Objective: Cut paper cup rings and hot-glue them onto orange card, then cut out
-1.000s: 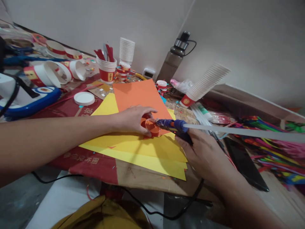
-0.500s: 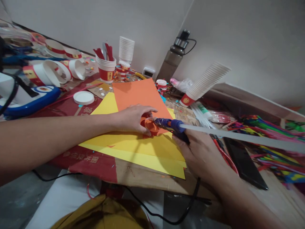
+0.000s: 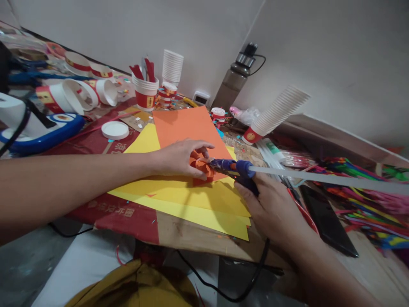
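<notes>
My left hand (image 3: 179, 158) curves its thumb and fingers around a small curled piece of orange paper (image 3: 207, 170), which is partly hidden by the thumb. A dark blue hot glue gun (image 3: 244, 169) is wrapped in my right hand (image 3: 273, 207). Its nozzle reaches to the orange piece's right side; whether they touch, I cannot tell. A long white glue stick (image 3: 306, 175) sticks out of the gun's back end. Beneath both hands lie an orange paper sheet (image 3: 183, 123) and yellow paper sheets (image 3: 179, 200), overlapping on a cardboard surface.
Stacked paper cups (image 3: 277, 113) lean at the back right, near a water bottle (image 3: 233, 79). Cups with red strips (image 3: 146, 94) stand at the back left. A white lid (image 3: 115, 130) lies left of the sheets. A black phone-like slab (image 3: 329, 221) and colourful pipe cleaners (image 3: 367, 196) are at right.
The glue gun's nozzle stays at the orange paper piece, whose opening now looks tipped differently. Both hands have barely moved, and the camera view has shifted slightly.
</notes>
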A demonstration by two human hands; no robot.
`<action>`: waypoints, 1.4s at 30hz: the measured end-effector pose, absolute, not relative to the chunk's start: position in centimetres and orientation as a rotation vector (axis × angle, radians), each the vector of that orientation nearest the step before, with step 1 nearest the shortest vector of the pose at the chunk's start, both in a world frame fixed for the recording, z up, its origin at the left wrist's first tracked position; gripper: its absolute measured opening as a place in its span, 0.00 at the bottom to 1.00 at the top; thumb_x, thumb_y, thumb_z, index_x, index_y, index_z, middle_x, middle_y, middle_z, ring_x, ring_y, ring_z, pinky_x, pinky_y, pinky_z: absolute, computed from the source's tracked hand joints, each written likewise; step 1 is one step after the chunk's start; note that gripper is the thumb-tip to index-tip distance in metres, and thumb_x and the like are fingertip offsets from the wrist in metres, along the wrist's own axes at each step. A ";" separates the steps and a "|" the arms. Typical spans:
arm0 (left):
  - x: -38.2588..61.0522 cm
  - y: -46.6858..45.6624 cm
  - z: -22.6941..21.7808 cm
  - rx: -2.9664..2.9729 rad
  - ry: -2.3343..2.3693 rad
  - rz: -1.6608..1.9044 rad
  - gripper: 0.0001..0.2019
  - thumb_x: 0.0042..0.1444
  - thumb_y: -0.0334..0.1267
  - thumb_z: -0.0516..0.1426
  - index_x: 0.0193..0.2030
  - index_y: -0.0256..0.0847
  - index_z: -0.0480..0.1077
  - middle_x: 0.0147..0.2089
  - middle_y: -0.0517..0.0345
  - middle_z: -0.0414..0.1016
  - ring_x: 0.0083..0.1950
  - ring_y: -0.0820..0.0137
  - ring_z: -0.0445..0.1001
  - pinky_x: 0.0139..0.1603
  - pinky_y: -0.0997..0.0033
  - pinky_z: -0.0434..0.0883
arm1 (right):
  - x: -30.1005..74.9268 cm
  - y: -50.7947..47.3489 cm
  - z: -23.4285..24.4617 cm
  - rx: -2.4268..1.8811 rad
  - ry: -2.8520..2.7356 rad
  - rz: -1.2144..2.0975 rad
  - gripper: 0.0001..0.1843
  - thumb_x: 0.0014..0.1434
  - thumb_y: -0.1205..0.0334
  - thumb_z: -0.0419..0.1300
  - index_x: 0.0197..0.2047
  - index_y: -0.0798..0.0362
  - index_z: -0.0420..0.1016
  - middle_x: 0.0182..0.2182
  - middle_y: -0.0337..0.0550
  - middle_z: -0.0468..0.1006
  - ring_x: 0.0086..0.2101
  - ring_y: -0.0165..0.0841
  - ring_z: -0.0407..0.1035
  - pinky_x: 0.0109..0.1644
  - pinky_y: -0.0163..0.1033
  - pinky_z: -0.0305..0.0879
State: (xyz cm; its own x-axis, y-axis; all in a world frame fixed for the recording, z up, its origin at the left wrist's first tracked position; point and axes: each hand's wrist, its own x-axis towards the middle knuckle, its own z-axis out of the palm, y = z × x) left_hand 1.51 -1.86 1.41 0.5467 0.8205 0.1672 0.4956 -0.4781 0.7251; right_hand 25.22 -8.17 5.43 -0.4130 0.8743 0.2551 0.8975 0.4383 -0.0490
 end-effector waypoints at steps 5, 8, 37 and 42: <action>1.6 -2.0 1.5 2.181 1.106 0.680 0.34 0.48 0.44 0.64 0.62 0.43 0.64 0.55 0.54 0.75 0.55 0.63 0.72 0.57 0.63 0.66 | 25.2 -7.7 4.8 -1.487 -2.445 -0.103 0.08 0.61 0.61 0.55 0.37 0.54 0.73 0.30 0.47 0.78 0.30 0.39 0.72 0.32 0.39 0.63; 1.7 -1.9 1.4 2.209 1.108 0.671 0.34 0.48 0.45 0.64 0.62 0.43 0.63 0.55 0.53 0.75 0.57 0.61 0.71 0.58 0.62 0.65 | 25.2 -7.5 4.7 -1.460 -2.450 -0.102 0.09 0.61 0.62 0.54 0.40 0.55 0.74 0.31 0.48 0.79 0.31 0.40 0.72 0.33 0.40 0.63; 1.6 -1.9 1.2 2.197 1.138 0.665 0.36 0.47 0.47 0.65 0.63 0.41 0.63 0.55 0.51 0.75 0.56 0.61 0.73 0.56 0.63 0.67 | 24.8 -7.2 4.4 -1.436 -2.480 -0.137 0.10 0.62 0.61 0.54 0.44 0.55 0.74 0.34 0.48 0.80 0.34 0.40 0.73 0.36 0.40 0.65; 1.6 -1.9 1.2 2.196 1.099 0.658 0.36 0.48 0.46 0.64 0.64 0.42 0.62 0.55 0.53 0.76 0.57 0.61 0.71 0.58 0.62 0.64 | 25.5 -7.4 4.6 -1.482 -2.482 -0.188 0.11 0.63 0.61 0.53 0.43 0.56 0.74 0.34 0.51 0.79 0.33 0.41 0.73 0.34 0.41 0.64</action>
State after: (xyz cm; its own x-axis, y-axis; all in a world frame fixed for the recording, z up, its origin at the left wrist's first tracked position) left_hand 1.61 -1.87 1.25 0.5364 0.8278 0.1645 0.5361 -0.4847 0.6911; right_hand 25.47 -7.42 4.62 -0.4546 0.8478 0.2731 0.8793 0.4761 -0.0144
